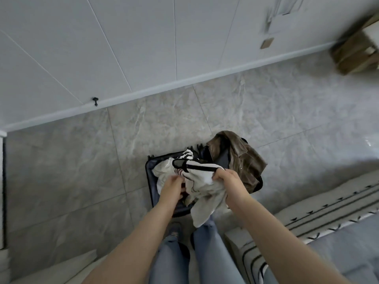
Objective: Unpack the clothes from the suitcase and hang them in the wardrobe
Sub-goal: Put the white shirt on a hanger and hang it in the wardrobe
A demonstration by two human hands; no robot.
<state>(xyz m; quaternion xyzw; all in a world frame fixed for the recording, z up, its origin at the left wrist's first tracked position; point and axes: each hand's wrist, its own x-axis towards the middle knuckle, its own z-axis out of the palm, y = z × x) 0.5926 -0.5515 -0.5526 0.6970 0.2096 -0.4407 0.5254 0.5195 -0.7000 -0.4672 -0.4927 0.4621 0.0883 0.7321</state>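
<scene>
From the head camera, an open dark suitcase (149, 181) lay flat on the grey marbled floor tiles (82, 171), in front of the person's feet. A brown leather jacket (235, 158) was draped over the suitcase's far right corner and spilled past its right edge. More pale and striped clothes (162, 171) sat bunched inside the left half.

The right hand (224, 178) was curled tightly round the upper edge of a white garment (205, 193) with a black trim band, lifting it above the suitcase so that its loose end hung toward the near edge and over the person's jeans (207, 242). The left hand (173, 186) reached down beside it, fingers bent into the folds of the same white garment near the middle of the suitcase; how firmly it gripped could not be told, as the fingertips were hidden in the cloth.

A white panelled wall (123, 48) ran along the far edge of the floor, with a small black knob (95, 101) near its base. A striped rug or bedding (328, 212) lay at the right, and a wooden piece of furniture (356, 52) stood blurred in the upper right corner.
</scene>
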